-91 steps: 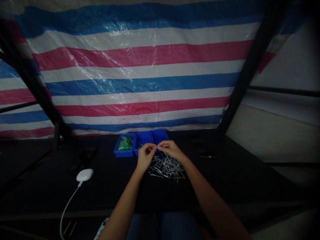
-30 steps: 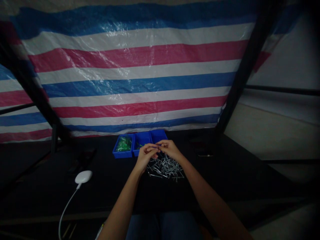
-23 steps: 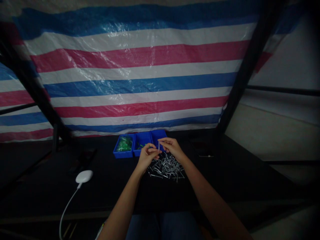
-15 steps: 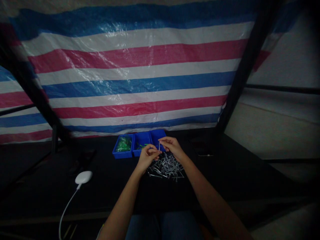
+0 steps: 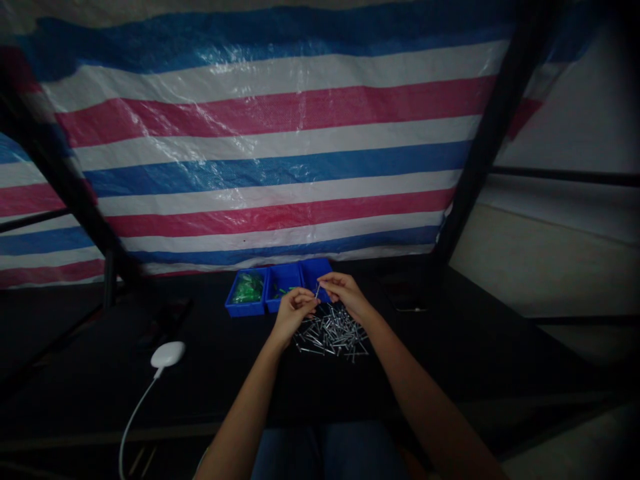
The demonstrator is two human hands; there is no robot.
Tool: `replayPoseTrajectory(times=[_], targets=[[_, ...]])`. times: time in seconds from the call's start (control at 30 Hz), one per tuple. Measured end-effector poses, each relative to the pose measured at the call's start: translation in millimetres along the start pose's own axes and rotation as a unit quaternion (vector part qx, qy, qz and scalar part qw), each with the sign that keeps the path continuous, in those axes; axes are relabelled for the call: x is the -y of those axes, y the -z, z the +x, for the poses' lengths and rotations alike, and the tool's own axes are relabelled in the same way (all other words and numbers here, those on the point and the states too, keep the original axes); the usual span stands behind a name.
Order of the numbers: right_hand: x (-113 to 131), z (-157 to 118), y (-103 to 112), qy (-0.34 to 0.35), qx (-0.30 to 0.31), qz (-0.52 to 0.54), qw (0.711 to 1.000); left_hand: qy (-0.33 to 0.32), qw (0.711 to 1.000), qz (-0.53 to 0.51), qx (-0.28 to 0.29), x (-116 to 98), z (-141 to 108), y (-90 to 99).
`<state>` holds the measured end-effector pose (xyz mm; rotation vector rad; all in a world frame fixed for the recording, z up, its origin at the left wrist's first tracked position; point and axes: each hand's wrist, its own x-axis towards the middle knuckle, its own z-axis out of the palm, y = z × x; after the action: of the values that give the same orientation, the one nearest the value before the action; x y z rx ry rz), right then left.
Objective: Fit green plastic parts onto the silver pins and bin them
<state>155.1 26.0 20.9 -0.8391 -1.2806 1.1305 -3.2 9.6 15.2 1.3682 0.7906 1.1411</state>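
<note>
My right hand (image 5: 346, 293) pinches the upper end of a thin silver screw (image 5: 317, 291) between thumb and fingertips. Its lower end meets the closed thumb and finger of my left hand (image 5: 293, 315), so both hands are on it; the screw stands tilted. Just below them on the black table lies a loose heap of silver screws (image 5: 333, 331), pointing every which way. Behind the hands is a row of blue bins. The left bin (image 5: 245, 310) holds a clear bag of green pieces (image 5: 249, 288), and a few green pieces lie in the middle bin (image 5: 285, 273).
The right blue bin (image 5: 316, 267) is partly hidden by my hands. A white rounded device (image 5: 168, 354) with a cable lies on the table at left. Dark flat objects rest farther out on both sides. A striped plastic sheet (image 5: 280, 160) hangs behind, between black posts.
The screw between my hands has gone from nearly upright to tilted. My left hand has shifted slightly left; the heap and bins are unchanged.
</note>
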Motion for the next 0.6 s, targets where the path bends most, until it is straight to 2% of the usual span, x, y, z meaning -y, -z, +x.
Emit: replayPoseTrajectory(times=[0.33,0.6], targets=[[6.4,-2.2,0.4,-0.019,-0.009,0.043,0.999,-0.013,0.999,-0.011,-0.051,-6.7,-0.1,1.2],[0.0,1.3,0.5,-0.004,-0.025,0.039,0.999,-0.069,0.99,0.016,-0.118,-8.7,2.1,1.3]])
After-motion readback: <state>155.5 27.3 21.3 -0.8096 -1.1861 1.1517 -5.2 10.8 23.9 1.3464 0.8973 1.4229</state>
